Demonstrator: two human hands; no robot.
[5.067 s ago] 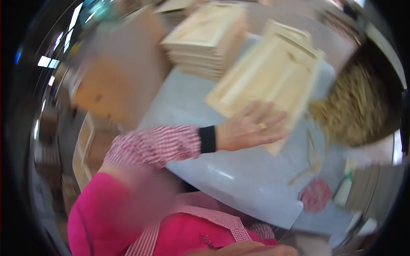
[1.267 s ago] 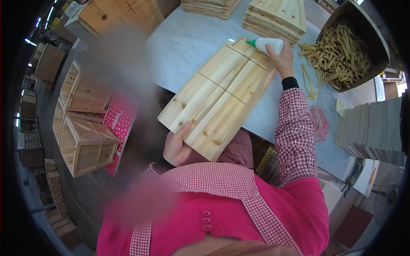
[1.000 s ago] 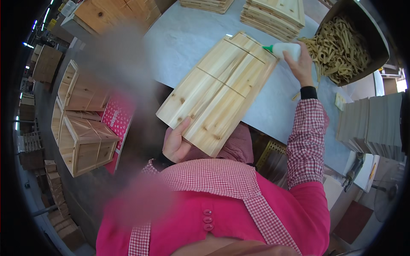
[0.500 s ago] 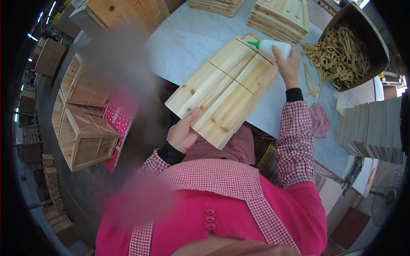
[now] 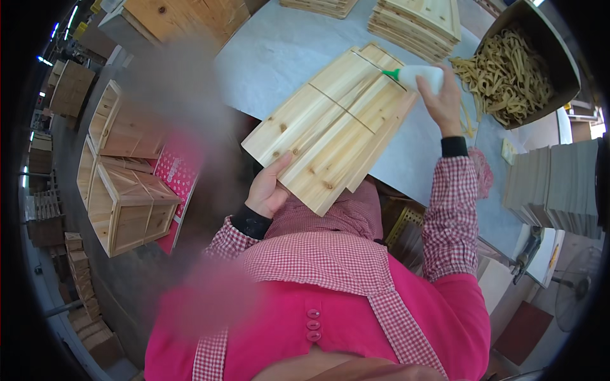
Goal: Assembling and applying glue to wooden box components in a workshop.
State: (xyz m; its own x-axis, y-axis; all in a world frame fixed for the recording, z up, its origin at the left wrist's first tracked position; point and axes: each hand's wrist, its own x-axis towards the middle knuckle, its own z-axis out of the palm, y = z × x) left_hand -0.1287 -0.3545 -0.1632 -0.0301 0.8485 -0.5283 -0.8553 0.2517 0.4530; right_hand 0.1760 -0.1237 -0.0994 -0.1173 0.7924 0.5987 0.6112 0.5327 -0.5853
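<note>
A pale wooden panel (image 5: pixel 318 120) with narrow grooves across it slants over the front edge of the worktable, and another board shows under its right side. My left hand (image 5: pixel 269 188) grips the panel's near left corner, thumb on top and fingers underneath. In my right hand (image 5: pixel 442 98) is a white squeeze bottle (image 5: pixel 424 77) with a green nozzle. The nozzle tip points left and sits at the groove near the panel's far end; whether it touches the wood I cannot tell.
Stacked wooden panels (image 5: pixel 416 28) stand at the table's far side. On the right are a box of tan strips (image 5: pixel 515 79), a pink cloth bundle (image 5: pixel 481 173) and a stack of grey boards (image 5: pixel 553 187). Wooden crates (image 5: pixel 136 213) stand at left. The pale tabletop (image 5: pixel 254 70) surrounds the panel.
The squeeze bottle in my right hand has moved right and slightly down along the far groove. The panel has shifted slightly up and left, exposing more of the board beneath.
</note>
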